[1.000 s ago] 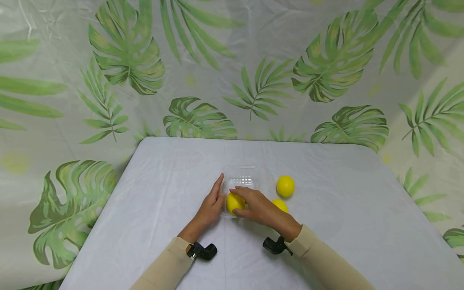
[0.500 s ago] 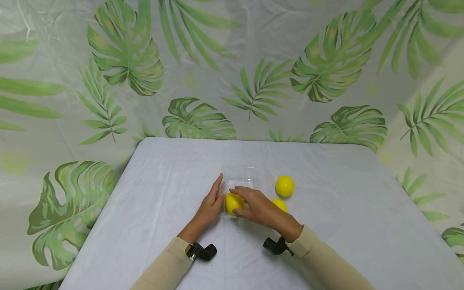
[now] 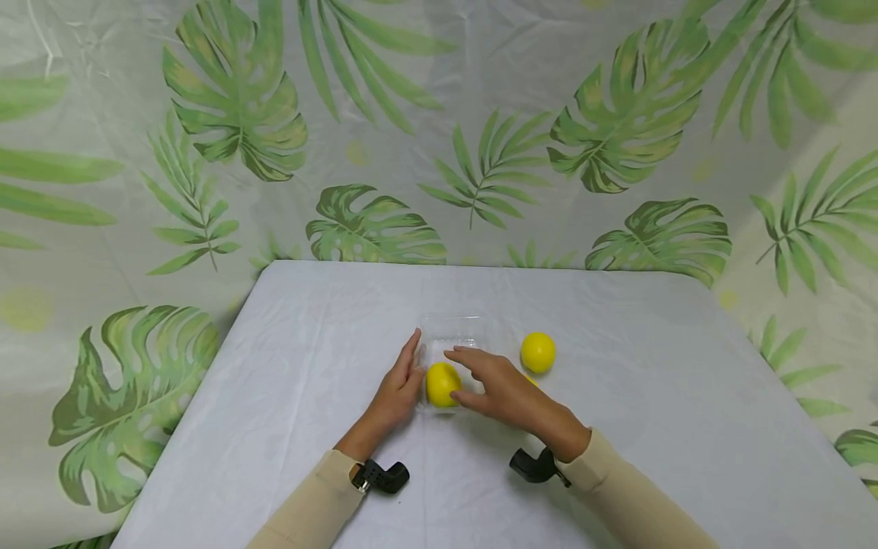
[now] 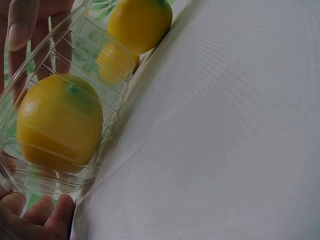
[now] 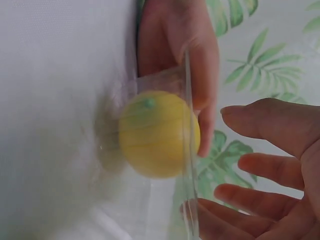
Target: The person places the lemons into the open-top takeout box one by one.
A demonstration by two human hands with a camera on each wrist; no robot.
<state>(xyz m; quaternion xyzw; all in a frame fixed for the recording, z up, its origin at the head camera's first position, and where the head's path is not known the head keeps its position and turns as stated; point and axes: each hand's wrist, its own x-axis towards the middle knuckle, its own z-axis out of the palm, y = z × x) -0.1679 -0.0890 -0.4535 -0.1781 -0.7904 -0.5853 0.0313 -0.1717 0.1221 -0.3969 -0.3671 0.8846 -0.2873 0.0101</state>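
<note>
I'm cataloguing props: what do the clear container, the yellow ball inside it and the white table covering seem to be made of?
Clear container: probably thin, glossy plastic; see-through, ridged, with bright reflections. Yellow ball: smooth, softly shiny, perhaps plastic or foam imitation fruit, given its even color and green spot; real fruit is possible. White table covering: likely matte cloth, judging by soft creases.

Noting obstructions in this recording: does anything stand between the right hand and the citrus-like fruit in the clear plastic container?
Nothing visible from above: the right hand is spread over the open top of the clear plastic container, apart from the yellow citrus-like fruit. Sideways, the container's wall intervenes; the left hand is outside, opposite.
</note>
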